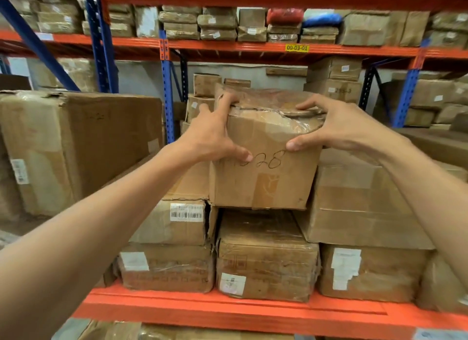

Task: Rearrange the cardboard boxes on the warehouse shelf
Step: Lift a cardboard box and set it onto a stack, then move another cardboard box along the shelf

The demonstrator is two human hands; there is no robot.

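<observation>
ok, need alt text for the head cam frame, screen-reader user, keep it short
Two bare hands grip the top front edge of a cardboard box with "28" handwritten on it, left hand at its left corner, right hand at its right. It sits atop taped, labelled boxes on an orange shelf beam. More boxes fill the shelf above and neighbouring racks.

Worn, taped cardboard box (263, 162) marked "28" sits upright atop stacked boxes (266, 261).

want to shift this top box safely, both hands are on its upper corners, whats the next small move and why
Probably ease the box marked 28 straight toward you. The left hand and right hand pinch its top front corners, and it sits on the plastic-wrapped box below, so sliding looks steadier than lifting.
</observation>
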